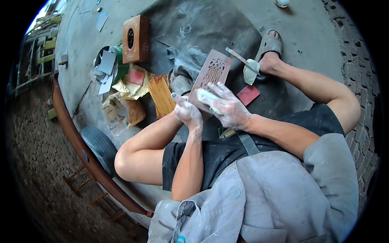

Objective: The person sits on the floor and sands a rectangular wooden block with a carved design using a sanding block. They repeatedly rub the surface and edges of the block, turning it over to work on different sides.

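Note:
A pinkish-brown wooden panel (pixel 219 60) with a carved openwork pattern slants up between my knees. My left hand (pixel 188 115) is closed at its lower left edge, thumb pointing up; its other fingers are partly hidden. Across the lower part of the panel lies my right hand (pixel 229 106), pressing a pale, whitish-green pad (pixel 206 97) against the surface with its fingers. White dust coats both hands. Just right of the panel are a red rectangular pad (pixel 248 94), a pale green crumpled sheet (pixel 251 71) and a narrow flat strip (pixel 237 55).
A carved wooden tissue box (pixel 137 38) stands at the far left, near a green bucket (pixel 121 67) stuffed with sheets. Crumpled bags (pixel 121 113) and a yellowish wooden board (pixel 161 97) lie nearer. Dark sheeting (pixel 202 24) covers the floor; a tyre (pixel 99 148) sits left.

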{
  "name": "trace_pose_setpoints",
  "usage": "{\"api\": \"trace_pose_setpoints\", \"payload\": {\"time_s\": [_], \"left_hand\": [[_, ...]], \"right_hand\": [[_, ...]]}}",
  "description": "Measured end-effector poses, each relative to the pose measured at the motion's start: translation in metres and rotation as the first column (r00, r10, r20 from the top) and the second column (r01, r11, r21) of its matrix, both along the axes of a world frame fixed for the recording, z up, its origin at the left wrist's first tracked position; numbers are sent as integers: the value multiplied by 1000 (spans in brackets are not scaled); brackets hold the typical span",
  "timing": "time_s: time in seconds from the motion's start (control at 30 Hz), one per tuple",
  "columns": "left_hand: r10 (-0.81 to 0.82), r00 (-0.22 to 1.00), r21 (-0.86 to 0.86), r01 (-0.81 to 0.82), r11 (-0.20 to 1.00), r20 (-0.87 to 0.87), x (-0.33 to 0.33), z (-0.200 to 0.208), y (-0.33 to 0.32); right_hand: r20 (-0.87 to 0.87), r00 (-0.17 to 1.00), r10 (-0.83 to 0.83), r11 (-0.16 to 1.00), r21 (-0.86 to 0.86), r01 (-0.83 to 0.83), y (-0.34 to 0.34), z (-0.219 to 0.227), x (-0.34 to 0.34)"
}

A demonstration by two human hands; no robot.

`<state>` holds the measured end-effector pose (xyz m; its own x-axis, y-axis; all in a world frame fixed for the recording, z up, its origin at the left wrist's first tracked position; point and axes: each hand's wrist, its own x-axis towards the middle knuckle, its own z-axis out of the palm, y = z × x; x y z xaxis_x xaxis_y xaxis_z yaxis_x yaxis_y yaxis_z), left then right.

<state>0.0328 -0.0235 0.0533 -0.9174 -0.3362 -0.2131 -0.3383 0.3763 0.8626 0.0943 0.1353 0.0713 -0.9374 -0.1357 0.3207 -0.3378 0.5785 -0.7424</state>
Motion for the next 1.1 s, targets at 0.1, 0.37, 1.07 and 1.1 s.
{"api": "trace_pose_setpoints", "payload": {"time_s": [0.1, 0.37, 1.07, 1.1], "left_hand": [[-154, 988, -125, 151, 981, -18, 17, -9, -18], [228, 970, 7, -229, 973, 87, 5, -27, -20], [74, 994, 54, -70, 996, -76, -45, -34, -48], [64, 996, 55, -61, 997, -68, -42, -34, -51]], "right_hand": [[4, 999, 51, 998, -32, -51, 3, -13, -9], [105, 993, 61, 967, 241, -85, 21, -54, -64], [425, 866, -264, 945, -66, 321, 52, -109, -106], [423, 869, -257, 948, -63, 311, 56, -104, -90]]}}
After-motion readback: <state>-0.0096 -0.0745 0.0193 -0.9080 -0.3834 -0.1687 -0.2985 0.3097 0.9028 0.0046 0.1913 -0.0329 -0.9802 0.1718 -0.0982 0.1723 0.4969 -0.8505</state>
